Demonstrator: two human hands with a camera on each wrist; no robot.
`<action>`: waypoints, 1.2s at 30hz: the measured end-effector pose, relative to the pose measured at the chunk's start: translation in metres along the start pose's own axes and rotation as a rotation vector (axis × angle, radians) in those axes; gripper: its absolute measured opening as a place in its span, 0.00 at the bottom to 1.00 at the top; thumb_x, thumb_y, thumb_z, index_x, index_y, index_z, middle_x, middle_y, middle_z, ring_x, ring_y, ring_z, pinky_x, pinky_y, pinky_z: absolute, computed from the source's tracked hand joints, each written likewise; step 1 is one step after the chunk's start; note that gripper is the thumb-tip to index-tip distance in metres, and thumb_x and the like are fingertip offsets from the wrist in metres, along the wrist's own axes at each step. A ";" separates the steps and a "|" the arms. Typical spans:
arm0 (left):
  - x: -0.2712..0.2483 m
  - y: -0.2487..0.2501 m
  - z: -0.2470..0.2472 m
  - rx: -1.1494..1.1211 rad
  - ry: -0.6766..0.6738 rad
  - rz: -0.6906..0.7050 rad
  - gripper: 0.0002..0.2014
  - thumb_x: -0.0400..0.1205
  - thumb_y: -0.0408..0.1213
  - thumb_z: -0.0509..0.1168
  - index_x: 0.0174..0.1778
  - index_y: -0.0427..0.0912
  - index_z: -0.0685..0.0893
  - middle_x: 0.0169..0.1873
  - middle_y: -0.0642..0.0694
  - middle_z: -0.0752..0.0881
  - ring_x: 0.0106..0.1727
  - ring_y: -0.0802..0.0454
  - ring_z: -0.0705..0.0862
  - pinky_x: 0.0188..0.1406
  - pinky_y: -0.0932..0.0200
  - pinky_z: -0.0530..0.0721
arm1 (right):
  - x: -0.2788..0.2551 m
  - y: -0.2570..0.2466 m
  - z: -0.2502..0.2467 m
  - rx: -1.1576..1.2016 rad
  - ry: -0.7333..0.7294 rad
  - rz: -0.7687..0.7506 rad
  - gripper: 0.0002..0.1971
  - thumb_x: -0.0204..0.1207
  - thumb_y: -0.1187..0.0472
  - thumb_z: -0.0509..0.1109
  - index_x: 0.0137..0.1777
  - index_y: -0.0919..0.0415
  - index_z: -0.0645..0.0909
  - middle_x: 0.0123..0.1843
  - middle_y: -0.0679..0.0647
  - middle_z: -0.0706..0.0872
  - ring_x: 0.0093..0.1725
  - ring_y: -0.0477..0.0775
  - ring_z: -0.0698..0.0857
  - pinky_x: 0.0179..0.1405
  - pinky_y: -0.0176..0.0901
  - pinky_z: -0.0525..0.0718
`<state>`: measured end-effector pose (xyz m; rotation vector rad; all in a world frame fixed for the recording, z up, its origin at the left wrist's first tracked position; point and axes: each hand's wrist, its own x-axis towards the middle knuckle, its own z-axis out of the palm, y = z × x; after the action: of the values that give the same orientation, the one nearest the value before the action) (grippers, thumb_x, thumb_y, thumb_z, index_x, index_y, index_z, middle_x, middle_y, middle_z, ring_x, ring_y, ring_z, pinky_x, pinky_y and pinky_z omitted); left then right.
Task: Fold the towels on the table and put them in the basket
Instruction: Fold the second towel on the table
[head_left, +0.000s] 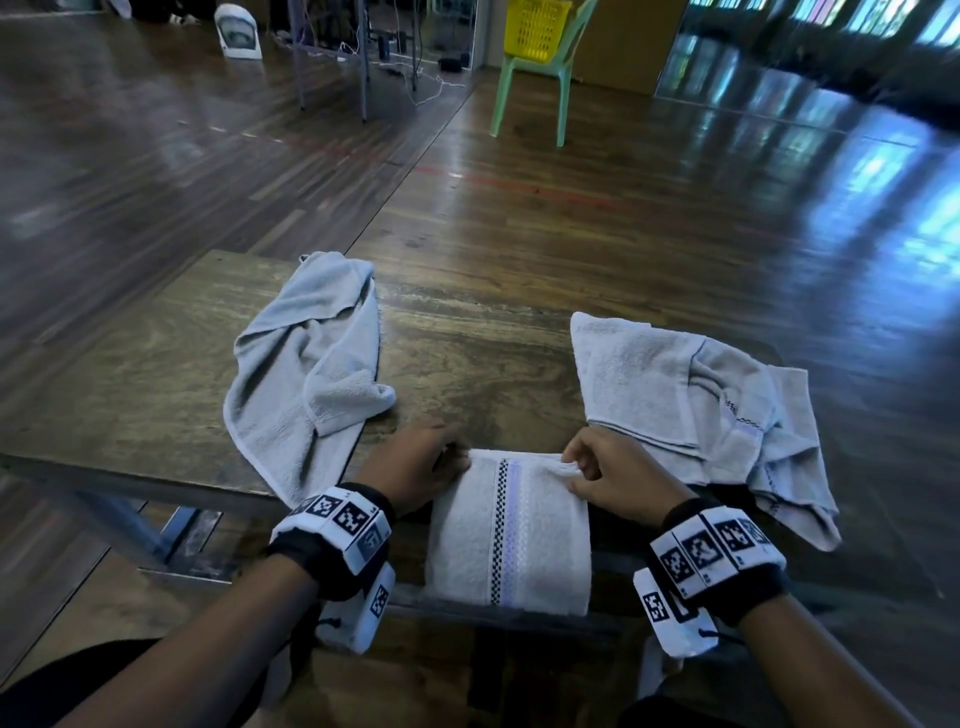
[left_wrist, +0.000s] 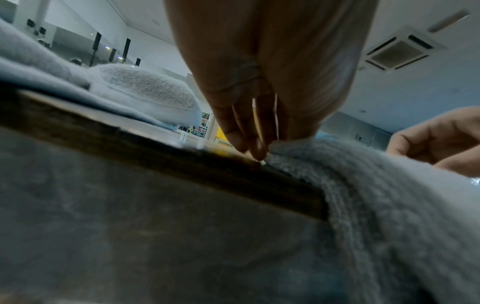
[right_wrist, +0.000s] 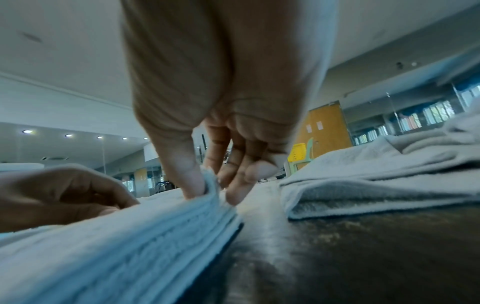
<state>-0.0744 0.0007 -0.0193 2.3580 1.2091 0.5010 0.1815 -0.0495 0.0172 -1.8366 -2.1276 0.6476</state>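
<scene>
A: 3 towels lie on the wooden surface (head_left: 467, 353). The one in hand, a white striped towel (head_left: 511, 530), sits at the near edge between both wrists, its near end hanging over that edge.

B: How are the hands placed?

A: The left hand (head_left: 421, 465) has its fingers curled at the far left corner, fingertips (left_wrist: 255, 147) touching the cloth; whether they actually pinch it I cannot tell. The right hand (head_left: 605, 473) pinches the far right corner, its thumb and fingers (right_wrist: 191, 181) squeezing several stacked layers.

B: How will it handle?

A: I would judge it light, soft and floppy, with grippy terry pile. The layers could slide apart, so the corners, with every layer pinched together, look like the best hold.

B: Which way does it point?

A: Its long axis runs near to far, and the checkered band follows that line. The far edge lies left to right.

B: The others?

A: A crumpled grey towel (head_left: 306, 374) lies at the far left, and a rumpled pale towel (head_left: 691, 410) lies at the right. A yellow basket (head_left: 535, 26) rests on a green chair (head_left: 561, 78) far across the floor.
</scene>
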 end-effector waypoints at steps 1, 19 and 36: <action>0.001 0.000 0.001 -0.008 0.003 -0.008 0.07 0.80 0.41 0.66 0.51 0.44 0.84 0.47 0.47 0.84 0.47 0.49 0.81 0.45 0.54 0.80 | 0.000 0.000 0.000 -0.046 0.011 -0.050 0.09 0.70 0.63 0.72 0.44 0.51 0.76 0.42 0.46 0.78 0.39 0.44 0.77 0.39 0.30 0.74; 0.010 -0.001 0.000 0.012 -0.002 -0.154 0.05 0.81 0.38 0.62 0.50 0.43 0.80 0.48 0.44 0.86 0.48 0.45 0.83 0.46 0.48 0.83 | 0.012 0.009 0.009 0.094 0.072 0.030 0.02 0.75 0.64 0.68 0.46 0.59 0.79 0.41 0.49 0.82 0.40 0.41 0.79 0.36 0.25 0.74; 0.019 0.009 0.015 0.164 0.006 -0.077 0.03 0.77 0.39 0.63 0.44 0.49 0.81 0.44 0.48 0.86 0.46 0.45 0.83 0.45 0.47 0.83 | 0.012 0.018 0.015 0.015 0.183 -0.098 0.03 0.74 0.64 0.72 0.40 0.59 0.82 0.39 0.46 0.84 0.39 0.36 0.80 0.38 0.24 0.72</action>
<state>-0.0504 0.0086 -0.0249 2.4347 1.3860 0.3972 0.1881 -0.0387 -0.0060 -1.7010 -2.0713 0.4539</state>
